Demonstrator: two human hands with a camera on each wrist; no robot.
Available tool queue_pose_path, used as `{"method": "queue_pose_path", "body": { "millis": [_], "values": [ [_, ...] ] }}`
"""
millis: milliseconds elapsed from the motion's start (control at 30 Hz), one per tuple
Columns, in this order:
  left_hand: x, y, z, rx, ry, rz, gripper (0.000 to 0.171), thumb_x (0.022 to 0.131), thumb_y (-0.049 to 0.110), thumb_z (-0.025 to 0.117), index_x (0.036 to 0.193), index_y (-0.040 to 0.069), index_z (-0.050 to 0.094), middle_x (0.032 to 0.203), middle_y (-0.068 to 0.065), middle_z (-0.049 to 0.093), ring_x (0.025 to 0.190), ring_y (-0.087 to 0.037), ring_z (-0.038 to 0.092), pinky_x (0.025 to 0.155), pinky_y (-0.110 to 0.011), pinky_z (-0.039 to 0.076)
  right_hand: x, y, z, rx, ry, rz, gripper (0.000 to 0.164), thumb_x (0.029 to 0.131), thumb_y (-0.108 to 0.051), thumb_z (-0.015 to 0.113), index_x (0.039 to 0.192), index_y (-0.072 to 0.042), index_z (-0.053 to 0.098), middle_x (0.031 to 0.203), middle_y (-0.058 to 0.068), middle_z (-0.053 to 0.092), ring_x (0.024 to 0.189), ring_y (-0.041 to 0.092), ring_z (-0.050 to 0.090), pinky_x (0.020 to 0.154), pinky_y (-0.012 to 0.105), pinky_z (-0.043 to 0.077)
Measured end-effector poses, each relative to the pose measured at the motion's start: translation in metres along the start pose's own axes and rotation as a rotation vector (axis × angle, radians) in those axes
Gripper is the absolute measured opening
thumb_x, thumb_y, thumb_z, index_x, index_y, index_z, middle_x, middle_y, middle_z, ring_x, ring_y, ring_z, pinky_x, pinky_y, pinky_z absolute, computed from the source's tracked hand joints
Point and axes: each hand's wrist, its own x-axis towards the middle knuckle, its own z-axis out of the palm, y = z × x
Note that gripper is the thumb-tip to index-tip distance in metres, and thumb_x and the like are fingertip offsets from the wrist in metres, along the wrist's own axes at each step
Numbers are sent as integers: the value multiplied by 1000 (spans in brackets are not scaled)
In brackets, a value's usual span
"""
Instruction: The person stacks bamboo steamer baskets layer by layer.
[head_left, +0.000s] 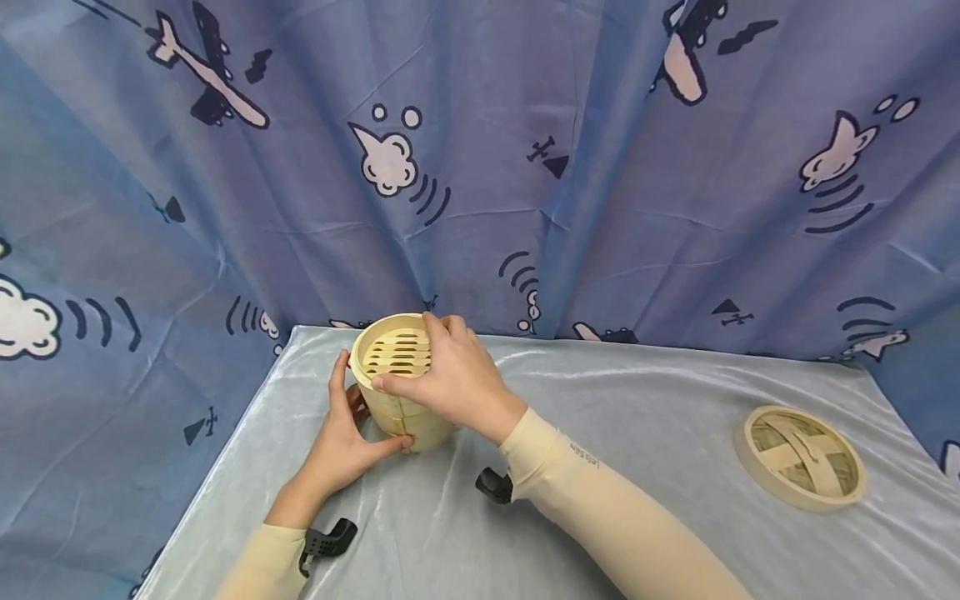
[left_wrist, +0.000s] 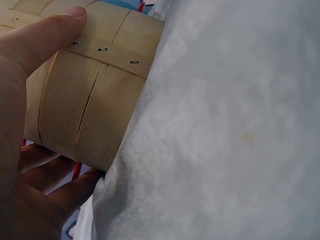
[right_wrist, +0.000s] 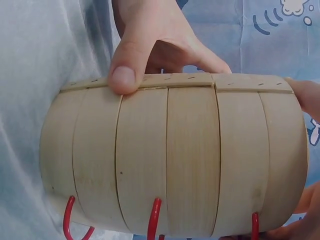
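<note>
A stack of round bamboo steamer baskets (head_left: 408, 421) stands near the far left of the table, its slatted top facing up. My left hand (head_left: 339, 450) grips the stack's side, thumb in front and fingers behind. At the upper rim, my right hand (head_left: 461, 379) holds the top basket, with its thumb at the near edge and fingers at the far side. The left wrist view shows stapled bamboo strips on the baskets (left_wrist: 95, 105) and the left thumb (left_wrist: 50, 35) on them. Red cord loops (right_wrist: 154, 220) hang from the baskets in the right wrist view.
A round bamboo steamer lid (head_left: 798, 458) with crossed strips and a handle lies at the table's right. Pale shiny cloth (head_left: 600, 417) covers the table. A blue patterned curtain (head_left: 480, 167) hangs behind it, close to the stack.
</note>
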Motion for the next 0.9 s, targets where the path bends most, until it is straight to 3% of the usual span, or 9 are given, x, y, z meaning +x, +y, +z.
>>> {"method": "queue_pose_path", "body": {
  "millis": [300, 700, 900],
  "values": [
    [1, 0, 1, -28, -3, -34, 152, 77, 17, 104, 173, 43, -11, 159, -16, 52, 143, -34, 55, 114, -17, 40, -3, 2, 4, 12, 28, 1, 115, 82, -76, 82, 162, -3, 44, 135, 23, 57, 116, 40, 61, 95, 56, 57],
    [1, 1, 2, -38, -10, -41, 154, 75, 16, 104, 172, 46, -11, 157, -15, 54, 142, -32, 56, 113, -14, 39, -5, 5, 9, 39, 67, 18, 119, 81, -76, 84, 165, -2, 41, 138, 24, 56, 119, 40, 59, 97, 55, 56],
    [0, 1, 0, -46, 0, -36, 154, 75, 14, 104, 173, 40, -11, 157, -17, 54, 141, -34, 56, 113, -15, 39, -6, 5, 10, 37, 50, 4, 122, 82, -77, 81, 167, -2, 36, 138, 26, 57, 120, 41, 60, 97, 54, 57]
  ]
}}
